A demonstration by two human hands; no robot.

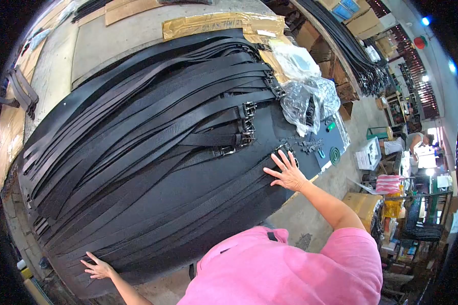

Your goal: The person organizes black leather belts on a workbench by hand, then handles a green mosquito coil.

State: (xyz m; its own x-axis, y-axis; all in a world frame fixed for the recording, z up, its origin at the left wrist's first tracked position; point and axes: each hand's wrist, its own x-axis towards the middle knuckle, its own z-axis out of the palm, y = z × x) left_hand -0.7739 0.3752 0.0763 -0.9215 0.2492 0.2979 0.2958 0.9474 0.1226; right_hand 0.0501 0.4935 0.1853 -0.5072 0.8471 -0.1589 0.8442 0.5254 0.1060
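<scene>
A: A workshop is seen, with a long surface [112,35] running to the upper left of the frame. How are the fingers placed?

B: The right hand [288,173] is spread flat, fingers splayed, on the black belts [152,152] right of centre; the left hand [97,268] is pressed open on their ends at the lower left. Nothing is gripped.

A: How much is judged done?

B: Most belts are laid fanned out, buckles [247,124] gathered right of centre. Loose buckle parts [310,146] and plastic bags [310,96] are left beyond.
</scene>
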